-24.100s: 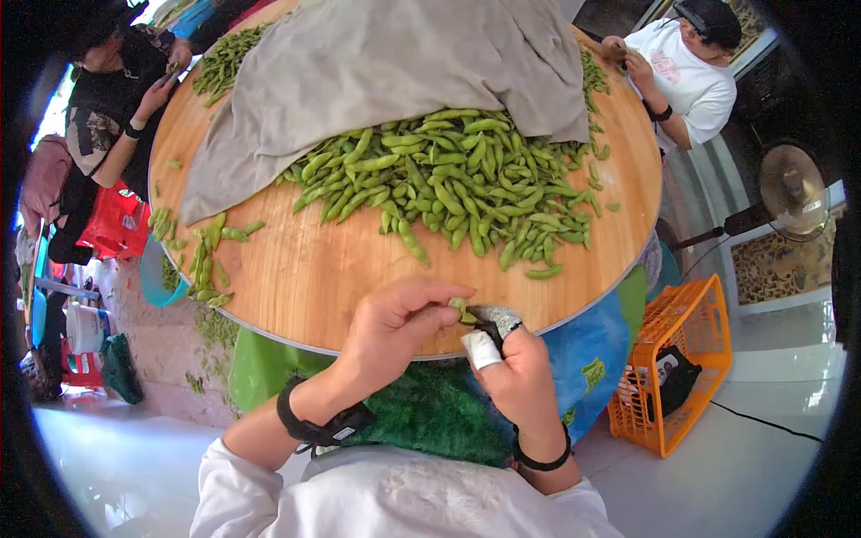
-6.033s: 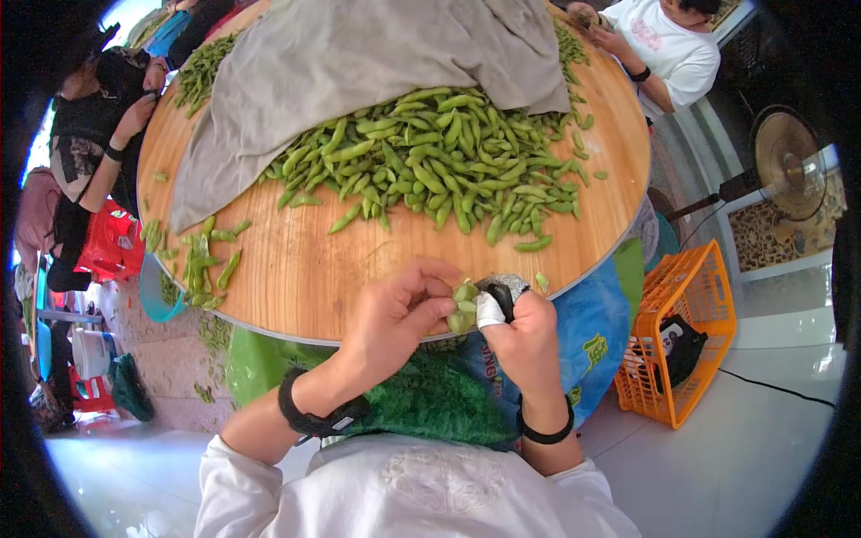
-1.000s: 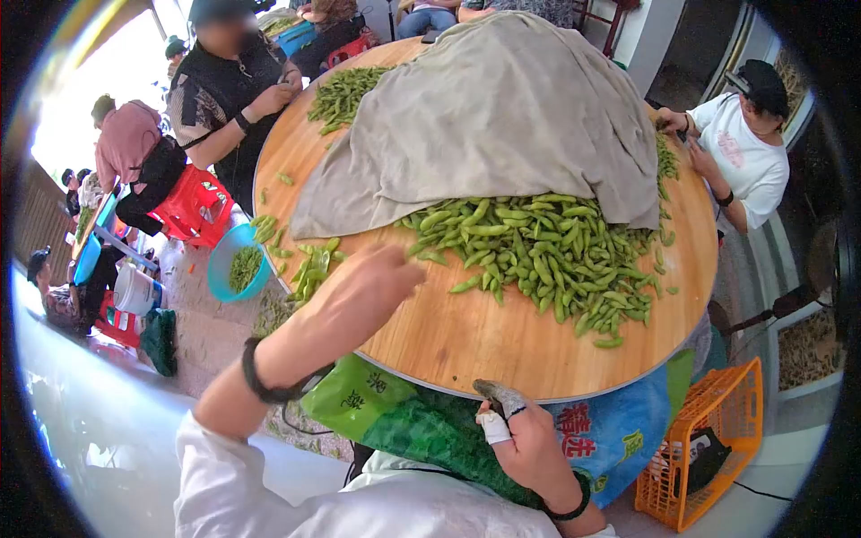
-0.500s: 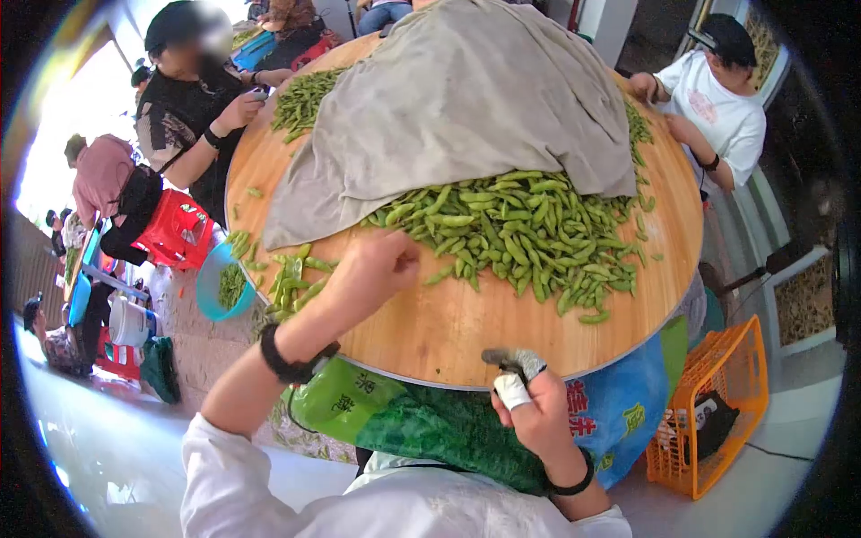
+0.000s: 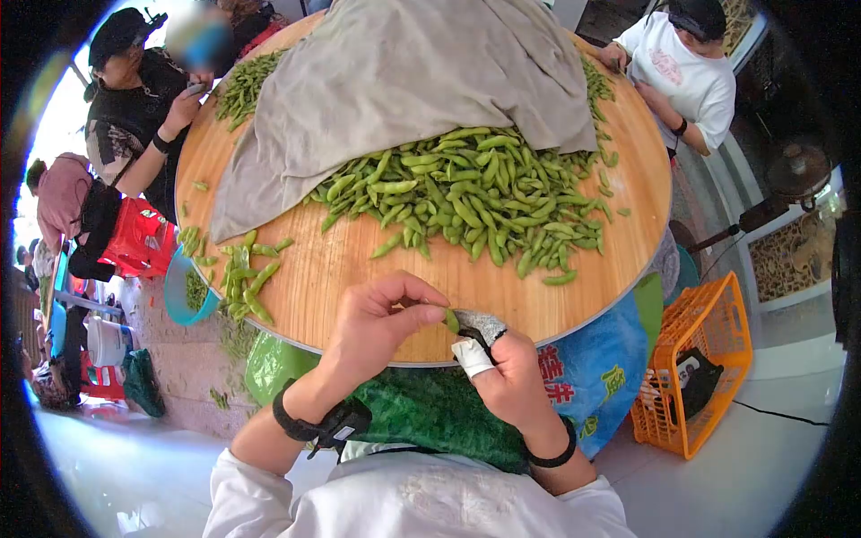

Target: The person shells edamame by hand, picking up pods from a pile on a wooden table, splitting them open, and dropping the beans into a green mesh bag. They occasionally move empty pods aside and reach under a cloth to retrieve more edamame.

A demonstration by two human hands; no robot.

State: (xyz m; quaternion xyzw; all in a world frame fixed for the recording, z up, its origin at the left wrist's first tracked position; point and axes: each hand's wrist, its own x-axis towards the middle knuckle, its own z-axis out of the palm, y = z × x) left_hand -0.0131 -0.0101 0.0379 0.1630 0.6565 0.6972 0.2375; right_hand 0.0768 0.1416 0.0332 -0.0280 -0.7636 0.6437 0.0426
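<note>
Between the thumb and forefinger of my left hand [image 5: 377,325] is pinched a green soybean pod [image 5: 451,320]. Its far end meets the fingertips of my right hand [image 5: 508,369], which wear white and grey wrappings. My right fingers are closed around a dark grey thing that I cannot make out. Both hands are over the near edge of the round wooden table [image 5: 323,291]. Past them lies a large heap of soybean pods [image 5: 484,202], partly under a grey-beige cloth [image 5: 404,81]. Left of my hands sits a small group of pods [image 5: 242,278].
A turquoise basin [image 5: 184,296] stands below the table's left edge. At the right, on the floor, is an orange crate [image 5: 691,368] with a dark item inside. One person [image 5: 139,117] is at the table's left side, another [image 5: 686,72] at the right.
My left hand has come back from near the heap and now holds a pod against my right fingertips. The view has shifted, so the table sits further left and higher.
</note>
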